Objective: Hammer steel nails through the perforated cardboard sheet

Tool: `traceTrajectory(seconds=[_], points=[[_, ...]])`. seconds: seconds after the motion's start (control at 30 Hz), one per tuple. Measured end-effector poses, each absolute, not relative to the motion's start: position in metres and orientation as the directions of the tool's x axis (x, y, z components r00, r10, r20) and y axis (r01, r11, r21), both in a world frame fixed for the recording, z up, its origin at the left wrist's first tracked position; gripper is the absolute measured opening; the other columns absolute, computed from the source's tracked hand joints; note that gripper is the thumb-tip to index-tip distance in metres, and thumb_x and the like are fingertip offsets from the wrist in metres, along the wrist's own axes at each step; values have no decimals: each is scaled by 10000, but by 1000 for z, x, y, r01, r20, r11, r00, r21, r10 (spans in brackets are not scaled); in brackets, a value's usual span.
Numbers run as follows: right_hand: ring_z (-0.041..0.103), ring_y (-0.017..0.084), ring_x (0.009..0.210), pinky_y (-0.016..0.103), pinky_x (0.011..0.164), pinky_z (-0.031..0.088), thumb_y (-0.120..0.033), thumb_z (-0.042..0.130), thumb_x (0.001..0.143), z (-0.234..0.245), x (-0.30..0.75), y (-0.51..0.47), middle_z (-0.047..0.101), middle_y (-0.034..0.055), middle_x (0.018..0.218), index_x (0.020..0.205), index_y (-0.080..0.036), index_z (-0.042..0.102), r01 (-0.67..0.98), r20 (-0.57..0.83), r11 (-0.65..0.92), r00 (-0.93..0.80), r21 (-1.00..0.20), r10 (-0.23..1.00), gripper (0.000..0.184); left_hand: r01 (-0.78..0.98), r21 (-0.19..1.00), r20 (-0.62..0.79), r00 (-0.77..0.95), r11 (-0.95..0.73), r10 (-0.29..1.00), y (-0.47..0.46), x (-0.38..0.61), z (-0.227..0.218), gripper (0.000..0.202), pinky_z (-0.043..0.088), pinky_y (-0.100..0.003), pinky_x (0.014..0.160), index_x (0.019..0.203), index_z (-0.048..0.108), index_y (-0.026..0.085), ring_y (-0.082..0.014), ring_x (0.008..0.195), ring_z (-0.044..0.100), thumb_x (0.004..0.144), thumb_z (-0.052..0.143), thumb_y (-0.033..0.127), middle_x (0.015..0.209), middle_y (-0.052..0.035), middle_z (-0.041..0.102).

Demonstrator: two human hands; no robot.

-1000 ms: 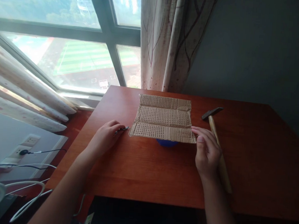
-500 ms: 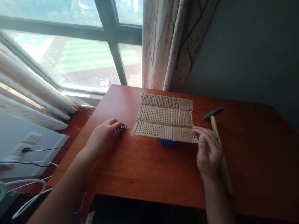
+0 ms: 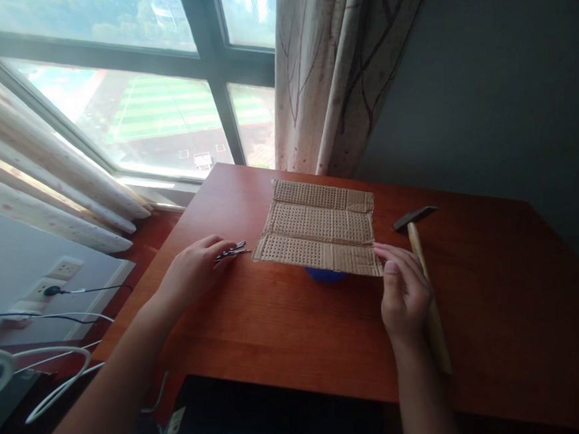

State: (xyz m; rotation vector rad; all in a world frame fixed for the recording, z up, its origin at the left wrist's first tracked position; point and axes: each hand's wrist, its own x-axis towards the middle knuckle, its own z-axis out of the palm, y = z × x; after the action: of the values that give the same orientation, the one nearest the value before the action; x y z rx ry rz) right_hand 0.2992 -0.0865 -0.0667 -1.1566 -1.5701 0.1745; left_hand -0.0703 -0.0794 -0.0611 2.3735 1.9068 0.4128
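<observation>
Cardboard sheet (image 3: 316, 226): clock centre.
Left hand (image 3: 195, 263): 8 o'clock, fingers arched over metal pieces (image 3: 239, 249), grip unclear.
Right hand (image 3: 406, 294): 4 o'clock, fingers curled at sheet's edge, grip unclear.

Premises: a furnished room of domestic type, set well above ground level; whether home or dormitory cannot be determined. Evidence: a large framed window (image 3: 100, 11) at upper left overlooks a green striped sports field (image 3: 162, 110) far below. A branch-patterned curtain (image 3: 305, 78) hangs at top centre, a spotted curtain (image 3: 32, 177) at left. Wall sockets (image 3: 67, 268) are at lower left. A brown wood-finish desk (image 3: 260, 335) occupies the centre.
</observation>
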Motion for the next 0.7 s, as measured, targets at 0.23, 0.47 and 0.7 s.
traceTrajectory(seconds=[0.23, 0.47, 0.7], points=[[654, 258, 1071, 487, 965, 504, -212, 460, 979, -67, 299, -87, 730, 85, 1100, 1077, -213, 726, 576, 665, 503, 98, -644, 740, 284, 962, 190, 161, 168, -197, 973, -93, -81, -60, 263, 423, -278, 655, 1042, 717, 251, -185, 790, 652, 964, 503, 383, 1014, -27, 698], [654, 255, 1069, 483, 965, 503, -211, 460, 978, -66, 300, -87, 730, 88, 1099, 1077, -208, 725, 572, 666, 508, 91, -644, 740, 283, 964, 169, 170, 178, -206, 969, -92, -76, -63, 286, 438, -278, 670, 1027, 723, 241, -187, 818, 657, 975, 473, 371, 1031, -38, 699], [657, 257, 1061, 482, 960, 510, -228, 463, 978, -66, 299, -86, 732, 86, 1090, 1067, -210, 726, 567, 664, 507, 100, -650, 741, 278, 956, 163, 196, 209, -242, 958, -86, -68, -60, 269, 451, -289, 702, 1059, 728, 254, -192, 842, 650, 964, 500, 360, 1030, -42, 696]])
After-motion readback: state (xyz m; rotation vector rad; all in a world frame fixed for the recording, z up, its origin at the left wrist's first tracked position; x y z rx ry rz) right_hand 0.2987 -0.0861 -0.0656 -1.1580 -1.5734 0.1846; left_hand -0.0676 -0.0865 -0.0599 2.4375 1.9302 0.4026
